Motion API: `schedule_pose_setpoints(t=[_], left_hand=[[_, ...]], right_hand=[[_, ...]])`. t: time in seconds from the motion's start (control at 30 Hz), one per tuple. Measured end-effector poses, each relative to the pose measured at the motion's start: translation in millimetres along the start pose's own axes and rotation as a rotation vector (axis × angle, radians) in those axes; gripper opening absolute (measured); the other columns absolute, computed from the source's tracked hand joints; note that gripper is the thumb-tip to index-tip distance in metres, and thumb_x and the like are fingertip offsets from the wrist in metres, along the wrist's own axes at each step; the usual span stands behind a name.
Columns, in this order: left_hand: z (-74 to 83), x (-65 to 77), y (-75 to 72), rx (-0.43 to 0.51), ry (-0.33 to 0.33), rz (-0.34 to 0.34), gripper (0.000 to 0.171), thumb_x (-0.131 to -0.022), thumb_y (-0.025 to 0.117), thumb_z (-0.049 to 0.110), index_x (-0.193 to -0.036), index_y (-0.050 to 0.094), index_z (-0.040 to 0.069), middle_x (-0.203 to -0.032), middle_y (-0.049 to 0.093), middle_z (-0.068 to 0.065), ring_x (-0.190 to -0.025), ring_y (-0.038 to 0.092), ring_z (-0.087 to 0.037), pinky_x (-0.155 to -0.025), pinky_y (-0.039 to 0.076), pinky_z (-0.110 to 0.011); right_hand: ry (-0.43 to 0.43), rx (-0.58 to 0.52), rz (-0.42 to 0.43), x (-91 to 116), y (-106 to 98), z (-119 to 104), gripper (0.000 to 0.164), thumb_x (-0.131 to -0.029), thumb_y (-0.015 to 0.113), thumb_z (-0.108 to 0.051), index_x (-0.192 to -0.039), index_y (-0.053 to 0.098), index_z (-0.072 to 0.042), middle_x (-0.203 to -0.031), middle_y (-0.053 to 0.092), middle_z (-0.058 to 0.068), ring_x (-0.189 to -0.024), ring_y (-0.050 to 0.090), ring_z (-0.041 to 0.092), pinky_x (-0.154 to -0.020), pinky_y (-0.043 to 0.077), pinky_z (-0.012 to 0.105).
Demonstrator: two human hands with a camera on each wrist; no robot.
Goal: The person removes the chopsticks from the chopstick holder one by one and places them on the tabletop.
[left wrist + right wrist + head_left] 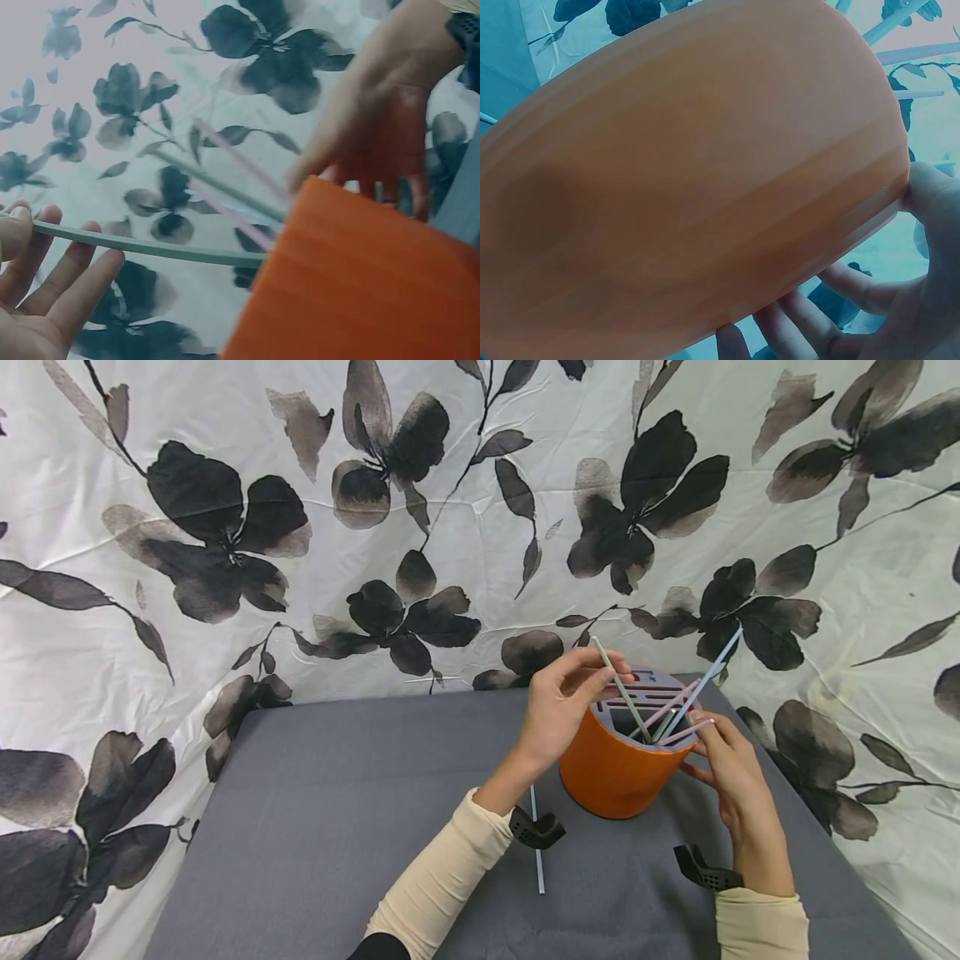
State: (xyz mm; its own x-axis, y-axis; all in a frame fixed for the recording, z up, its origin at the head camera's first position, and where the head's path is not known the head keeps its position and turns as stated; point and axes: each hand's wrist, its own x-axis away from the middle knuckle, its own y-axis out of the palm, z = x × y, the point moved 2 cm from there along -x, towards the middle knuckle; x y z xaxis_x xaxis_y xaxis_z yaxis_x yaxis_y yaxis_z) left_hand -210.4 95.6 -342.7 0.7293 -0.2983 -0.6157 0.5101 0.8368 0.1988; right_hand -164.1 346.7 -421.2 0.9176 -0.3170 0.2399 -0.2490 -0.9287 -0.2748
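Note:
My left hand (558, 706) pinches the upper part of a pale green straw-like stick (617, 677) between thumb and fingers. The stick's lower end is down inside an orange round container (622, 781) with a grey slotted top (658, 681). Around the container's right side curl the fingers of my right hand (738, 777), thumb near the rim in the right wrist view. A long blue stick (712, 668), a pink stick (678, 703) and a shorter pink one (693, 727) lean out of the front opening. In the left wrist view the green stick (165, 249) bows slightly.
The container stands toward the right back of a grey cloth-covered table (360, 827). One light blue stick (539, 860) lies on the cloth, partly under my left forearm. Behind the table hangs a white floral sheet (480, 552).

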Motion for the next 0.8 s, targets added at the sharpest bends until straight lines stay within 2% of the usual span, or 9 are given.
schedule_pose_setpoints(t=[0.13, 0.23, 0.33, 0.43, 0.47, 0.53, 0.67, 0.8], left_hand=[[14.1, -3.1, -10.5, 0.041, 0.056, 0.039, 0.023, -0.103, 0.058, -0.007, -0.123, 0.062, -0.015, -0.112, 0.064, -0.042, -0.105, 0.065, -0.062, -0.092, 0.062, -0.055], [26.6, -4.2, -19.9, 0.031, 0.085, 0.072, 0.025, -0.103, 0.058, -0.006, -0.125, 0.061, -0.016, -0.113, 0.064, -0.043, -0.105, 0.067, -0.058, -0.091, 0.063, -0.05], [38.7, -4.6, -30.2, 0.016, 0.09, 0.104, 0.027, -0.103, 0.06, -0.003, -0.126, 0.061, -0.015, -0.114, 0.064, -0.044, -0.104, 0.075, -0.039, -0.09, 0.064, -0.049], [49.3, -3.7, -42.0, 0.01, 0.087, 0.14, 0.027, -0.103, 0.06, -0.001, -0.127, 0.061, -0.015, -0.113, 0.065, -0.041, -0.1, 0.078, -0.02, -0.089, 0.064, -0.05], [52.2, -3.1, -46.4, 0.006, 0.085, 0.157, 0.027, -0.103, 0.061, -0.001, -0.126, 0.061, -0.015, -0.112, 0.068, -0.037, -0.099, 0.077, -0.016, -0.088, 0.064, -0.049], [57.7, -1.2, -55.8, -0.004, 0.084, 0.2, 0.027, -0.103, 0.061, -0.001, -0.126, 0.061, -0.015, -0.107, 0.073, -0.026, -0.095, 0.077, -0.015, -0.084, 0.065, -0.047], [64.0, 5.0, -75.4, -0.045, 0.072, 0.296, 0.026, -0.102, 0.062, -0.002, -0.126, 0.063, -0.013, -0.1, 0.076, -0.001, -0.087, 0.078, -0.017, -0.076, 0.067, -0.038], [62.2, 14.2, -91.1, -0.061, 0.037, 0.343, 0.027, -0.101, 0.064, -0.001, -0.126, 0.063, -0.013, -0.098, 0.076, -0.001, -0.082, 0.079, -0.017, -0.072, 0.067, -0.036]], right_hand=[[0.004, -0.003, 0.003, 0, 0, 0, 0.058, -0.099, 0.052, -0.069, -0.14, 0.052, -0.027, -0.129, 0.05, -0.01, -0.103, 0.055, 0.004, -0.073, 0.061, 0.019], [0.0, 0.001, 0.004, 0, 0, 0, 0.059, -0.099, 0.052, -0.069, -0.141, 0.051, -0.026, -0.129, 0.05, -0.01, -0.102, 0.055, 0.002, -0.073, 0.062, 0.019], [-0.006, 0.004, 0.003, -1, 1, 0, 0.059, -0.1, 0.052, -0.068, -0.141, 0.051, -0.025, -0.132, 0.05, -0.006, -0.101, 0.056, 0.002, -0.073, 0.062, 0.019], [-0.005, 0.004, 0.0, -1, 2, -1, 0.059, -0.1, 0.051, -0.069, -0.141, 0.051, -0.026, -0.139, 0.049, 0.001, -0.102, 0.056, 0.002, -0.073, 0.062, 0.019], [-0.002, 0.005, 0.0, -1, 2, -1, 0.059, -0.1, 0.051, -0.069, -0.14, 0.051, -0.026, -0.141, 0.048, 0.003, -0.102, 0.055, 0.003, -0.073, 0.062, 0.019], [0.001, 0.002, -0.001, -1, 2, -1, 0.059, -0.099, 0.052, -0.069, -0.14, 0.052, -0.026, -0.143, 0.047, 0.004, -0.103, 0.055, 0.004, -0.073, 0.062, 0.019], [0.0, -0.007, -0.002, 0, 2, -2, 0.057, -0.099, 0.053, -0.069, -0.138, 0.053, -0.027, -0.133, 0.05, -0.004, -0.102, 0.055, 0.003, -0.073, 0.062, 0.019], [0.008, -0.019, -0.002, -1, 2, -1, 0.056, -0.099, 0.053, -0.069, -0.137, 0.053, -0.028, -0.125, 0.05, -0.013, -0.1, 0.056, 0.002, -0.072, 0.061, 0.019]])
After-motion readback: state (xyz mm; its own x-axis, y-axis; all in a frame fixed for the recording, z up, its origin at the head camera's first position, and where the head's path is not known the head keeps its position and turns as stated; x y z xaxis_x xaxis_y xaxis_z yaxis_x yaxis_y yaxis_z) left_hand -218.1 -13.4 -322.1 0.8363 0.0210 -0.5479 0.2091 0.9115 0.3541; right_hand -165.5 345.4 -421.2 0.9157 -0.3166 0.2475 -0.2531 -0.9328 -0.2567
